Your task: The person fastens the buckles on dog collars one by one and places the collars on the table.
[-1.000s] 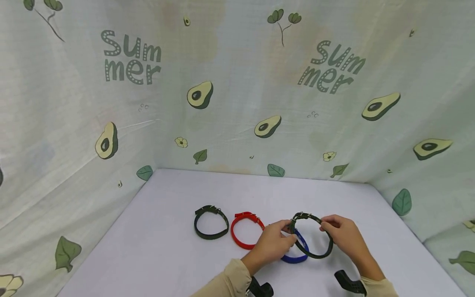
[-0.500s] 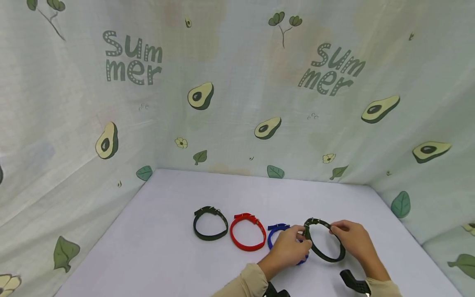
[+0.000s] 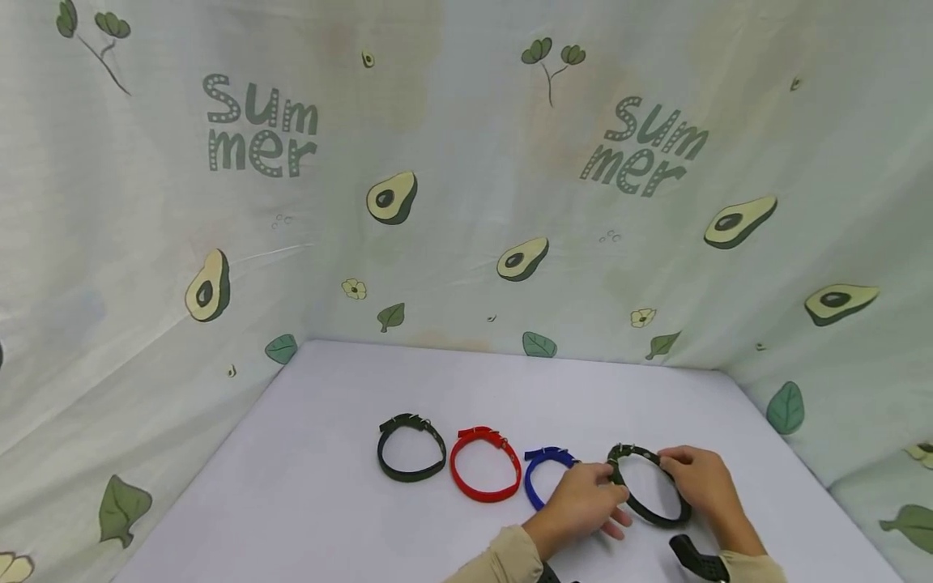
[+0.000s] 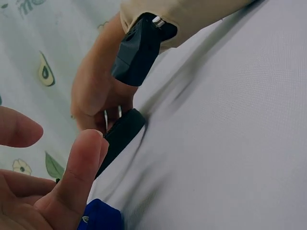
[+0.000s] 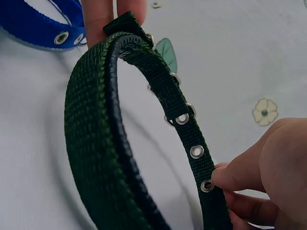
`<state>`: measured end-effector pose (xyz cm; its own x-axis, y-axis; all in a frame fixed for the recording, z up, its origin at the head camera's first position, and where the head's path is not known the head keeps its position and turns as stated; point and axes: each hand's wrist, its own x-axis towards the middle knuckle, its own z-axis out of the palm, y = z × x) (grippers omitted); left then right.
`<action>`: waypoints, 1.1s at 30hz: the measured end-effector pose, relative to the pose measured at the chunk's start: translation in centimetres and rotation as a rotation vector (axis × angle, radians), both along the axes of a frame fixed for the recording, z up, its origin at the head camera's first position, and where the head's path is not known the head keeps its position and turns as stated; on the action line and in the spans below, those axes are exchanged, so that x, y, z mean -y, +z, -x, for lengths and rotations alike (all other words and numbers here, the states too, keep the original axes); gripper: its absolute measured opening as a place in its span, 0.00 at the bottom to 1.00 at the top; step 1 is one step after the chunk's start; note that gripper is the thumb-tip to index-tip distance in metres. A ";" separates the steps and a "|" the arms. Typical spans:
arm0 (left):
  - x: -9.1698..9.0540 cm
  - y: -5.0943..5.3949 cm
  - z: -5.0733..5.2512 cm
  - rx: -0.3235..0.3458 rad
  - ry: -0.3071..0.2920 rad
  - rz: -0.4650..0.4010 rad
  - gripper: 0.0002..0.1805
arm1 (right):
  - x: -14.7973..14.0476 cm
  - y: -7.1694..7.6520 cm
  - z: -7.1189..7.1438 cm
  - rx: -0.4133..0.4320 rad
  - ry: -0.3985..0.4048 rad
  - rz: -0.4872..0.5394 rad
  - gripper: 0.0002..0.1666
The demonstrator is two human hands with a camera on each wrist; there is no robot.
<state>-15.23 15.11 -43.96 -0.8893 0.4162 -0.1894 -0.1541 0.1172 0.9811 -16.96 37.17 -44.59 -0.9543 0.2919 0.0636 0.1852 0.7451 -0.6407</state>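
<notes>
A dark green pet collar (image 3: 649,518) with metal eyelets and a buckle forms a ring at the right of the table in the head view. My right hand (image 3: 703,482) pinches its strap between thumb and fingers at the upper right, by an eyelet in the right wrist view. At the collar's left side is my left hand (image 3: 583,498), its fingers spread and its thumb (image 4: 79,167) standing apart from them. Its fingertips (image 5: 98,24) are at the strap's end, perhaps touching it. A blue collar (image 3: 535,486) lies partly hidden behind the left hand.
To the left on the white table (image 3: 291,502) lie a red collar (image 3: 486,495) and another dark green collar (image 3: 411,475), both ring-shaped. A patterned cloth (image 3: 452,308) hangs around the table's back and sides. Black wrist devices (image 3: 696,557) sit at the cuffs.
Both hands have carried the green collar right and lower, away from the blue one. The left hand's fingers have spread, and the red collar has come fully into view.
</notes>
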 end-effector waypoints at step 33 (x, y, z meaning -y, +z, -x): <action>0.9 -0.8 1.5 0.034 -0.061 -0.109 0.13 | 0.4 -1.8 0.5 -0.112 -0.051 -0.100 0.12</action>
